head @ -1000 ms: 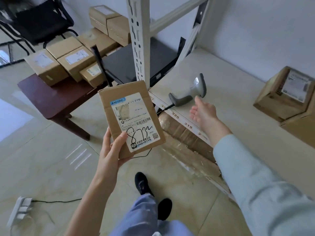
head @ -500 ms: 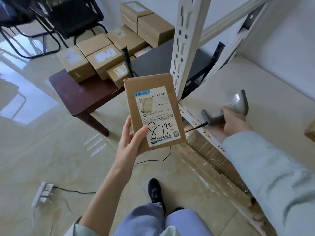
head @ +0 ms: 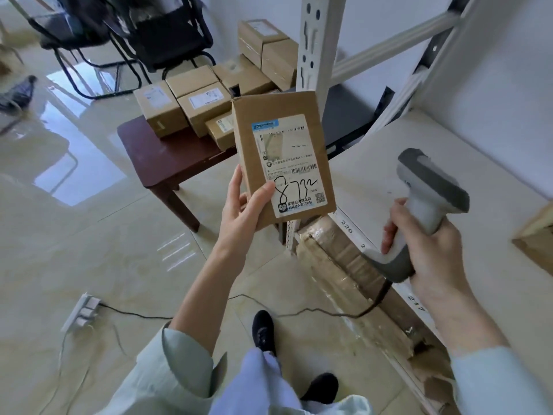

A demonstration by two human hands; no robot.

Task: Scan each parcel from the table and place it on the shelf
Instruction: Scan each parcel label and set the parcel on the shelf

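Note:
My left hand [head: 244,205] grips a flat brown cardboard parcel [head: 257,136] by its lower left corner, thumb on the front. The parcel stands upright, its white label with "8732" handwritten facing me. My right hand [head: 431,259] grips the handle of a grey barcode scanner [head: 428,190], lifted off the shelf to the right of the parcel. Several more brown parcels [head: 185,103] lie on the dark wooden table [head: 149,145] behind. The pale shelf board [head: 404,163] runs along the right.
A white shelf post [head: 317,43] rises behind the held parcel. Another box corner [head: 535,235] sits on the shelf at far right; wrapped cartons [head: 344,259] lie under it. Black chairs [head: 143,34] stand at the back. A power strip [head: 82,310] and cables cross the floor.
My right hand reached to the scanner on the shelf, gripped it and lifted it towards me. My left hand kept the parcel raised; the view shifted left and down.

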